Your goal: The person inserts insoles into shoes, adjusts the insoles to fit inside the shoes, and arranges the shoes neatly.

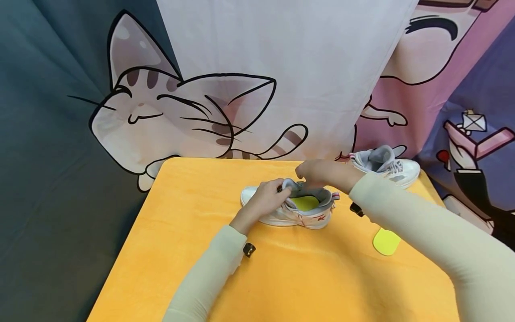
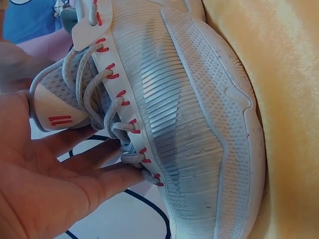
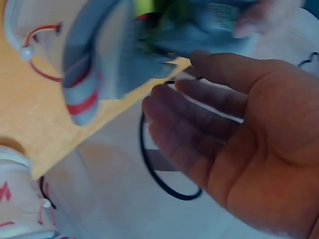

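Observation:
A white sneaker (image 1: 315, 221) with grey laces lies on the yellow table, toe to the left. Inside it shows a yellow-green insole (image 1: 304, 203). My left hand (image 1: 265, 199) holds the sneaker's padded tongue (image 2: 55, 109), its fingers along the laces (image 2: 117, 104) and its thumb at the inner side. Just above the shoe's opening is my right hand (image 1: 322, 173). In the right wrist view its fingers (image 3: 184, 119) are loosely bent, with nothing seen in them. The insole's far end is hidden inside the shoe.
A second white sneaker (image 1: 402, 172) stands at the table's back right corner. Another yellow-green insole (image 1: 386, 242) lies on the yellow cloth (image 1: 314, 277), partly covered by my right sleeve (image 1: 418, 237). A printed curtain (image 1: 281, 40) hangs behind the table.

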Available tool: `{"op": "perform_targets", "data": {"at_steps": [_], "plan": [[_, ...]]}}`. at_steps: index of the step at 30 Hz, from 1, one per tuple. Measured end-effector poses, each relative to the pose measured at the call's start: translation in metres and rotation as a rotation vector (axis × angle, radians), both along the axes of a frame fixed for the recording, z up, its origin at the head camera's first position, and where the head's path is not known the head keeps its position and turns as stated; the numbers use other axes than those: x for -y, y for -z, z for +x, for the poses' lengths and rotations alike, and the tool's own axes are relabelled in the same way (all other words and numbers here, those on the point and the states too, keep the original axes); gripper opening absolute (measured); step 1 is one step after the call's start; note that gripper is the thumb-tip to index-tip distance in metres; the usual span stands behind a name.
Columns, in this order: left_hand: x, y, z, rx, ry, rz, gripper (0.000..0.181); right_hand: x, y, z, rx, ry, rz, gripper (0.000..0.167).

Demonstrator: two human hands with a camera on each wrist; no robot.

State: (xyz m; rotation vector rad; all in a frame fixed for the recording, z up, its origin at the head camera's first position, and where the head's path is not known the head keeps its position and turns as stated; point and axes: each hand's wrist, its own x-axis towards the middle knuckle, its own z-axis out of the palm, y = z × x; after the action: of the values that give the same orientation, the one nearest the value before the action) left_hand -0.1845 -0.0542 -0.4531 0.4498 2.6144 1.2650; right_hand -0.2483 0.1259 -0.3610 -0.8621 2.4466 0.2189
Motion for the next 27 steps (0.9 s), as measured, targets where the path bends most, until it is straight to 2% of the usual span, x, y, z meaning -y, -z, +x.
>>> {"op": "perform_targets", "data": {"at_steps": [4,7,12,15,18,23,27], "plan": [[0.002,-0.001,0.0,-0.004,0.003,0.006,0.029,-0.006,-0.017,0.007,0.1,-0.091,-0.133,0.029],[0.002,-0.001,0.0,-0.014,-0.001,0.004,0.03,-0.011,-0.026,0.011,0.207,-0.147,-0.174,0.032],[0.003,0.001,-0.001,-0.014,-0.006,0.002,0.034,-0.017,-0.023,0.018,0.413,-0.12,-0.12,0.035],[0.003,0.002,-0.001,-0.013,-0.01,-0.001,0.032,-0.018,-0.015,0.02,0.489,-0.114,-0.101,0.024],[0.003,0.002,-0.001,-0.01,-0.012,0.0,0.031,-0.018,-0.007,0.02,0.497,-0.111,-0.087,0.016],[0.004,0.003,0.0,-0.002,-0.009,0.019,0.036,-0.015,0.001,0.015,0.451,-0.085,-0.092,0.018],[0.004,0.004,-0.001,-0.016,-0.001,0.026,0.039,-0.012,0.006,0.009,0.466,-0.033,-0.092,0.021]]}}
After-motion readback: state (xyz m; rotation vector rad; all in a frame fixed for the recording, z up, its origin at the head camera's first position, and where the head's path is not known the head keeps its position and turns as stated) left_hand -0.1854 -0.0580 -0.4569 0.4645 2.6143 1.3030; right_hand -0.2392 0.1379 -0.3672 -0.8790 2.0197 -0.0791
